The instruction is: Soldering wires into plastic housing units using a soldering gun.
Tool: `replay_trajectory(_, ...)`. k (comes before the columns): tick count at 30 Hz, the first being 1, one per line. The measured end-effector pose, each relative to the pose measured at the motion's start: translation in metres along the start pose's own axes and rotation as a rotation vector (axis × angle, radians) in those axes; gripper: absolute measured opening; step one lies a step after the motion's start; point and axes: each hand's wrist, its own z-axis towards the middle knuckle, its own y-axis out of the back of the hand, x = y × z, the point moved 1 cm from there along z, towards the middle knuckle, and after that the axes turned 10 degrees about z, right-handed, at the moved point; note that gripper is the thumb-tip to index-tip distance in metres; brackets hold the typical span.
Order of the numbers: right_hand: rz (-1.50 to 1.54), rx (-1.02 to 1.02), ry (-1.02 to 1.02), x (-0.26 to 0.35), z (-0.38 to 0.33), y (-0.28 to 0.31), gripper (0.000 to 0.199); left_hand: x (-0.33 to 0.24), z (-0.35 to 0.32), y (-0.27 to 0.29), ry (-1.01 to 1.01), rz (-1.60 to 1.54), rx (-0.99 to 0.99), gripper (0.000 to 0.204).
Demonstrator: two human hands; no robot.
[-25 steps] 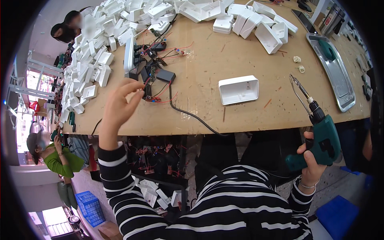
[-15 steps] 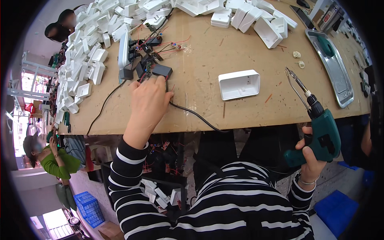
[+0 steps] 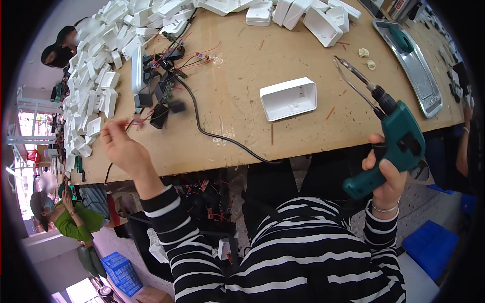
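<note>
My left hand (image 3: 123, 146) is raised over the near left part of the wooden table (image 3: 232, 101), pinching thin red wires that lead to a small black module (image 3: 160, 115), which is blurred. My right hand (image 3: 386, 174) grips the handle of a green electric screwdriver (image 3: 394, 136) at the table's near right edge, its long metal bit pointing up and left. An open white plastic housing (image 3: 288, 98) lies on the table between my hands. A black cable (image 3: 212, 132) runs from a cluster of black parts and wired boards (image 3: 159, 81) to the table's front edge.
Several white plastic housings are heaped along the left edge (image 3: 96, 86) and the far side (image 3: 308, 15) of the table. A metal tray (image 3: 411, 65) lies at the right. Another person in green (image 3: 70, 217) sits at lower left; a person's head (image 3: 60, 50) shows at upper left.
My left hand has pulled back from the black parts toward the near left, drawing the red wires and black module along. The screwdriver has risen slightly in my right hand.
</note>
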Motion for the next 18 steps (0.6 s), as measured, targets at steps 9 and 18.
replay_trajectory(9,0.132,-0.010,-0.085,-0.007,0.006,-0.011,0.065,-0.021,0.032,0.002,0.021,-0.678,0.088,0.013)
replay_trajectory(18,0.390,0.100,-0.227,-0.032,0.041,-0.047,0.062,-0.123,-0.099,-0.094,-0.181,-0.239,0.759,0.007)
